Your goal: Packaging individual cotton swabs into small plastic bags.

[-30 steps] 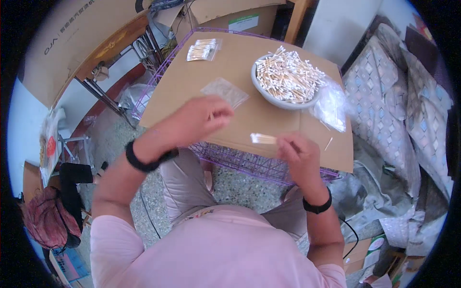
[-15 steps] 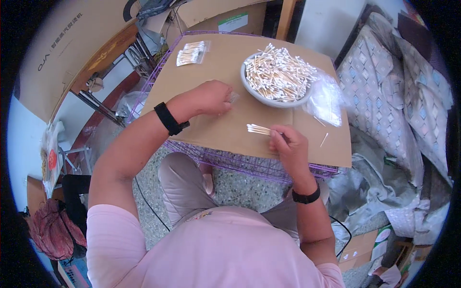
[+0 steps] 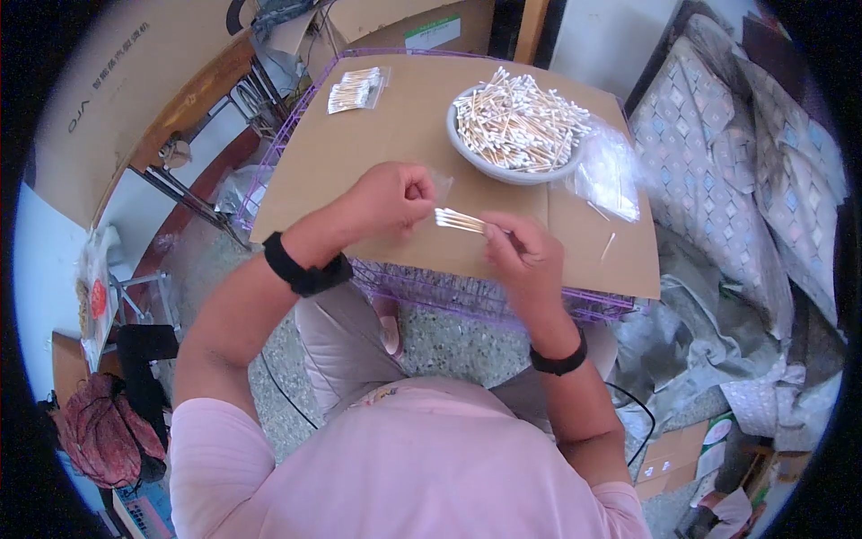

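My right hand pinches a small bunch of cotton swabs, their white tips pointing left. Close to those tips, my left hand has its fingers closed on a small clear plastic bag; most of the bag is hidden behind the hand. Beyond both hands stands a grey bowl heaped with wooden-stick swabs. A pile of clear plastic bags lies against the bowl's right side. At the far left of the tabletop are bagged swabs.
Brown cardboard covers the table, which has a purple wire frame. A loose swab lies near the right edge. Patterned fabric is heaped to the right, and a large carton leans at the left.
My right hand has moved left and up with the swabs, toward my left hand. The left hand has turned and raised the bag slightly off the cardboard.
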`<state>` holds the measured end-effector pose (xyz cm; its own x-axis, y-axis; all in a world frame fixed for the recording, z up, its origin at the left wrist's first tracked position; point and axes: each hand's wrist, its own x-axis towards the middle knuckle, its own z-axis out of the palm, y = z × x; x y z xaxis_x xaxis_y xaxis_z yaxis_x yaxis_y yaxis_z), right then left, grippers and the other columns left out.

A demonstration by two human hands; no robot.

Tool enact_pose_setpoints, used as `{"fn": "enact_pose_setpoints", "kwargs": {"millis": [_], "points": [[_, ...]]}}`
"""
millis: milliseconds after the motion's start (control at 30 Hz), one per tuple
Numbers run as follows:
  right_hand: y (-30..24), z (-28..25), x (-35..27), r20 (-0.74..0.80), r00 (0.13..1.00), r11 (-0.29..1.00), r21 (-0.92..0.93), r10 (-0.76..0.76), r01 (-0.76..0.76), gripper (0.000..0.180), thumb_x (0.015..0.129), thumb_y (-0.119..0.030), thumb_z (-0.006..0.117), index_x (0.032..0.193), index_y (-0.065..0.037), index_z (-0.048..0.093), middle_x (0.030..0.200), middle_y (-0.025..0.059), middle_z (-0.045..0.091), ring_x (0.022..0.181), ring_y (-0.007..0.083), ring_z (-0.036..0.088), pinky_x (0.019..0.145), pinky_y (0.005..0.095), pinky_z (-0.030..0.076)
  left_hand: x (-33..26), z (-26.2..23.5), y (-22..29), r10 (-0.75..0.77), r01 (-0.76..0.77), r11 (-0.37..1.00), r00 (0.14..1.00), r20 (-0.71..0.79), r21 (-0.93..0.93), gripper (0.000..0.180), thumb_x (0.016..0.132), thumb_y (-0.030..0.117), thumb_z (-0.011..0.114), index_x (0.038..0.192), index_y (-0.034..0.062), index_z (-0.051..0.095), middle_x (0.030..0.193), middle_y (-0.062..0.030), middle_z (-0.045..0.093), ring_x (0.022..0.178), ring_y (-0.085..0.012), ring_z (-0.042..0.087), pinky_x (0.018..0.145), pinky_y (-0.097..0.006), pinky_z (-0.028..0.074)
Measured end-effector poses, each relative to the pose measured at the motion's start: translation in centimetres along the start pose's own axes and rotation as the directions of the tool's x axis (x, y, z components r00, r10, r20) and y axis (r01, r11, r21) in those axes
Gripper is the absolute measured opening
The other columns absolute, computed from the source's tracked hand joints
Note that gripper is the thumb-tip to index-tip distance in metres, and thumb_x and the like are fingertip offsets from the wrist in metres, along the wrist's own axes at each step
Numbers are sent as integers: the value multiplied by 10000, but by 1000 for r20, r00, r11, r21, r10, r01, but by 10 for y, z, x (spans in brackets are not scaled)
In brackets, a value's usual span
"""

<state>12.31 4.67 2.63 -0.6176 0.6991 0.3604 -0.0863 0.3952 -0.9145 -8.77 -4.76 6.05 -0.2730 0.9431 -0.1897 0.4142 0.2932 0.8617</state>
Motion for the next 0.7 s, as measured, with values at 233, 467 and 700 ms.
{"fn": "enact_pose_setpoints", "kwargs": {"millis": [233, 467, 700], "points": [[-1, 7, -7, 29, 987, 971, -179, -157, 159, 112, 838, -33, 636, 949, -27, 654, 742, 111, 571, 634, 237, 558, 577, 327, 441, -40, 28, 12, -28, 4, 965, 996, -85, -263, 99, 838, 41, 614, 890, -2, 542, 715, -22, 573, 569, -80, 579, 469, -233, 504], [-19, 10, -14, 72, 972, 933, -276, -222, 233, 108, 826, -27, 644, 933, -31, 659, 763, 125, 578, 655, 261, 567, 585, 343, 449, -50, 32, 1, 3, -94, 926, 970, -244, -365, 77, 878, 67, 596, 914, 38, 534, 730, -1, 564, 564, -62, 564, 462, -210, 509], [-29, 15, -15, 115, 961, 890, -362, -253, 278, 106, 811, -28, 658, 916, -34, 663, 779, 135, 600, 699, 297, 595, 619, 365, 474, -64, 49, 7, 306, -283, 952, 857, -414, 117, 184, 829, 36, 621, 996, 11, 549, 726, -38, 557, 594, -87, 537, 545, -262, 469]]}}
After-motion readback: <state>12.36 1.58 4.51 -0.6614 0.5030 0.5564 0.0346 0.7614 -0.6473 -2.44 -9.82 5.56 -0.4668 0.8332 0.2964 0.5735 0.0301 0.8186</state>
